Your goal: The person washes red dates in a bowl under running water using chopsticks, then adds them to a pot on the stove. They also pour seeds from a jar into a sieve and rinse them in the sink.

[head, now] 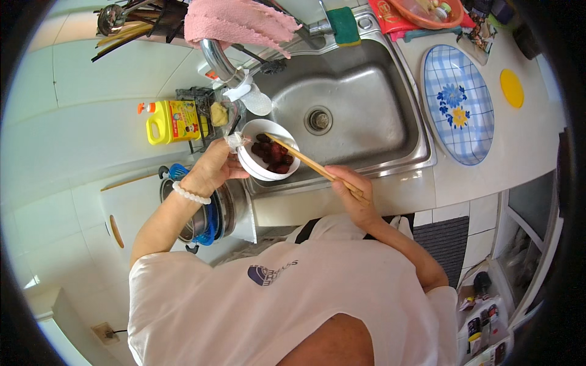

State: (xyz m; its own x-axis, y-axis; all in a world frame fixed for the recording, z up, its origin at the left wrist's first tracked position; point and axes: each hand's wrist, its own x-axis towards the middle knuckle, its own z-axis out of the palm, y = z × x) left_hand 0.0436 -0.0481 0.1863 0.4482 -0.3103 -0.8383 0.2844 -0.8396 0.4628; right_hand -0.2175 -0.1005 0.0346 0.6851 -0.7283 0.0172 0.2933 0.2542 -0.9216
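Note:
My left hand point(215, 164) grips a white bowl point(256, 170) by its left side, where a bit of whitish wrapping point(236, 141) covers a handle or rim. Dark red, wrinkled pieces that look like dried fruit point(274, 155) lie inside the bowl. Between the fingers of my right hand point(352, 190) is a pair of wooden chopsticks point(311, 164), whose tips reach into the bowl near its far side. The bowl is held tilted over the left near corner of a stainless steel sink point(361, 114), below the faucet point(224, 61).
A blue checked oval dish point(458, 105) and a yellow disc point(511, 88) lie on the right counter. Yellow detergent bottle point(171, 122) stands at the left, stacked pots point(219, 215) nearer me. A pink towel point(238, 23) drapes over the faucet; a green sponge point(343, 25) hangs behind the sink.

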